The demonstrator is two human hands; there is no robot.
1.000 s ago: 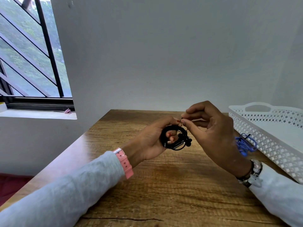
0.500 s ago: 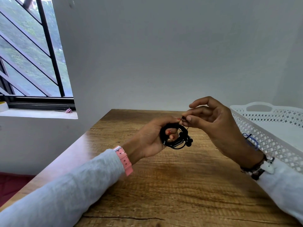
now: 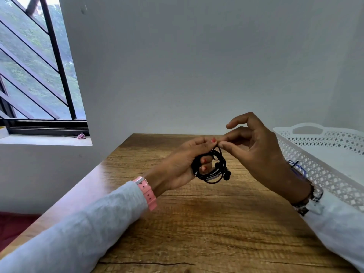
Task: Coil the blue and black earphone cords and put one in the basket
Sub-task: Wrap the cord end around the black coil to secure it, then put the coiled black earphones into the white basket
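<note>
While both hands are working above the middle of the tabletop [image 3: 197, 223], the black cord [image 3: 211, 167] is hanging as a near-finished coil, held clear of the wood.

Left hand [image 3: 185, 164]: fingers curled through the loop, thumb closing on its top; it is carrying the coil.

Right hand [image 3: 256, 148]: thumb and a fingertip pinching the cord's loose end at the top of the coil, touching the left thumb; index finger lifted free.

Coil: loop standing roughly upright, earbuds and remote dangling at its lower right.

Blue cord [image 3: 297, 168]: lying near the right edge, mostly hidden behind the right wrist, just beside the basket [image 3: 323, 174].

Basket: along the right edge, beyond the right hand, which is the nearer hand to it; any transfer would likely be running rightward.
</note>
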